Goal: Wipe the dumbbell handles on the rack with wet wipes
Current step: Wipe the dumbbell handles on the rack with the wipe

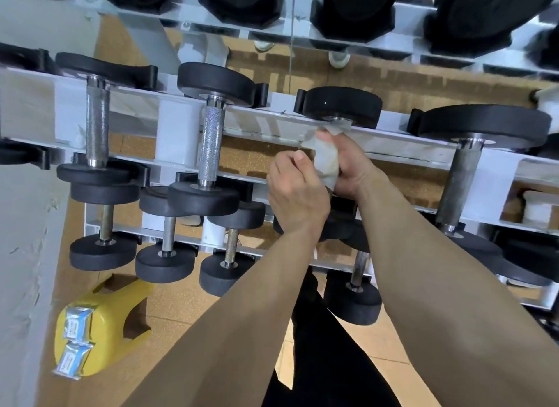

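**Right hand wraps a wet wipe round a dumbbell handle on the middle shelf**

A crumpled white wet wipe [326, 161] is folded round the handle of a black dumbbell [341, 107], the third from the left on the middle shelf of a white rack [175, 119]. The right hand [352, 164] grips the wipe, its fingers curled round wipe and handle together, so the handle itself is hidden. A corner of the wipe sticks out above the knuckles, against the dumbbell's far head.

The left hand [298, 191] is just beside the wipe, on its left, with fingers curled and thumb up. It is not possible to tell whether it pinches the wipe's lower edge or only sits against it. Both bare forearms reach up from the bottom of the view and converge at the handle.

Four dumbbells show in full on this shelf: two to the left with bare knurled steel handles [211, 143], the one being gripped, and one larger to the right. The lower shelf shows four smaller dumbbells [104, 252] with thin handles. The upper shelf shows only black heads.

On the tan floor [181, 300] at lower left stands a yellow handled jug [121, 312], with two blue-and-white packets [74, 325] lying on it, one above the other. Dark trousers [317, 361] show between the forearms.
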### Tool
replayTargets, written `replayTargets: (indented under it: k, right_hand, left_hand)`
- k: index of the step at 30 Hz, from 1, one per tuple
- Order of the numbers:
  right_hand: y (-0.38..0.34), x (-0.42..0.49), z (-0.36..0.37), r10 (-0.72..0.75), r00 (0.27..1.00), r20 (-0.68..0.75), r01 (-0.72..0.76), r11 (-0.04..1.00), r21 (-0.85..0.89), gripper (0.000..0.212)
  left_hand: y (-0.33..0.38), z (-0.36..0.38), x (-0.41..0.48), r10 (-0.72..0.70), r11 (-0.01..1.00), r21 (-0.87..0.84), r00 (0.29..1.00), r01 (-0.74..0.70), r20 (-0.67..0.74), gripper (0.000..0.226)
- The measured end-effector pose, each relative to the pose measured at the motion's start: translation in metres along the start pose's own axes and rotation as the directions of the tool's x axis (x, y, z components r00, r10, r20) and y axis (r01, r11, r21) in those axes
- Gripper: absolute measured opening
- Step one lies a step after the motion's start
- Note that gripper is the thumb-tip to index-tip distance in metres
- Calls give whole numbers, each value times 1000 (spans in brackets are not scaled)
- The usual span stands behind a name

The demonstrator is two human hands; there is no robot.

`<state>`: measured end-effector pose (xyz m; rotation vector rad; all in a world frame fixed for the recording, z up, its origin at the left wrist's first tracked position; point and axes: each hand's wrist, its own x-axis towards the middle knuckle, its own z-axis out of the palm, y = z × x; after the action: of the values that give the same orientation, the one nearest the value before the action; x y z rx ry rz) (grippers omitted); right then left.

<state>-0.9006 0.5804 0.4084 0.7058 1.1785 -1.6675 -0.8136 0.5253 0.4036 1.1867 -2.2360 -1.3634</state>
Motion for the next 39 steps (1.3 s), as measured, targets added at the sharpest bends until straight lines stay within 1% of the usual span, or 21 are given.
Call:
replayTargets:
  k: [1, 3, 5, 7, 8, 10, 12, 14, 15, 17, 19, 20, 23, 24, 26, 28, 30, 32, 34, 36, 39]
  right_hand:
    - [0, -2, 0, -6, 1000, -12, 6, 999, -42, 23]
    - [5, -6, 1, -90, 991, -94, 64, 966, -249, 18]
    - [13, -11, 4, -249, 944, -217, 100, 841, -531, 15]
    - [22, -17, 11, -399, 867, -299, 97, 723, -684, 19]
    - [28, -20, 14, -446, 839, -311, 139, 729, -670, 20]
    - [37, -29, 17, -471, 816, -334, 258, 815, -519, 24]
    - [42, -39, 14, -448, 825, -345, 326, 875, -359, 28]
    - [47, -46, 7, -444, 825, -350, 377, 894, -243, 27]
    - [50, -46, 4, -443, 819, -364, 404, 896, -182, 26]
    - [56, -50, 0, -462, 790, -403, 456, 882, -119, 26]
    - [67, -53, -2, -508, 726, -463, 495, 854, -162, 32]
    - [72, -53, -3, -538, 682, -495, 514, 834, -199, 33]
    - [84, -52, 5, -588, 513, -625, 546, 786, -291, 25]
    - [86, -52, 10, -613, 445, -653, 552, 762, -338, 19]
    - [90, -51, 14, -652, 355, -670, 558, 723, -407, 15]
    - [91, -47, 12, -647, 319, -693, 544, 723, -425, 16]
    - [92, -44, 8, -641, 312, -701, 527, 731, -434, 18]
    - [90, -43, 7, -644, 304, -702, 509, 732, -452, 19]
    - [89, -43, 8, -647, 293, -704, 495, 733, -467, 20]
    - [89, -43, 9, -656, 274, -704, 486, 726, -487, 18]
    - [88, -44, 10, -649, 258, -716, 464, 733, -498, 17]
  left_hand:
    - [-1, 0, 0, 13, 1000, -8, 1000, -14, -7, 46]
    - [-2, 0, 1, 28, 999, -32, 999, -28, -19, 47]
    - [-2, -1, 1, 43, 998, -54, 999, -44, -28, 46]
    - [-2, -2, 0, 24, 998, -58, 1000, -25, -18, 41]
    - [-1, -3, -1, 2, 998, -70, 1000, -2, -5, 36]
    - [2, -8, -1, -42, 991, -127, 999, 42, -2, 25]
    - [7, -19, -6, -66, 978, -199, 997, 56, -40, 16]
    - [12, -30, -13, -36, 972, -234, 998, 23, -51, 14]
    - [16, -33, -16, -8, 976, -218, 1000, 7, -2, 14]
    - [22, -31, -13, -43, 992, -104, 976, 67, 211, 14]
    - [31, -20, 0, -180, 982, 35, 886, 183, 426, 26]
    - [36, -14, 7, -216, 976, 79, 842, 204, 495, 31]
    - [40, 1, 29, -260, 966, 159, 733, 205, 629, 24]
    - [39, 4, 35, -288, 956, 166, 685, 241, 670, 24]
    - [34, 7, 44, -311, 935, 134, 580, 328, 753, 32]
    - [34, 8, 48, -313, 900, 90, 487, 427, 815, 36]
    - [34, 8, 48, -327, 860, 92, 405, 501, 854, 36]
    - [29, 8, 47, -326, 839, 93, 358, 536, 875, 30]
    - [20, 8, 44, -319, 867, 101, 389, 488, 864, 25]
    - [10, 7, 44, -304, 919, 137, 445, 369, 842, 20]
    - [6, 8, 39, -280, 959, 216, 475, 186, 834, 17]
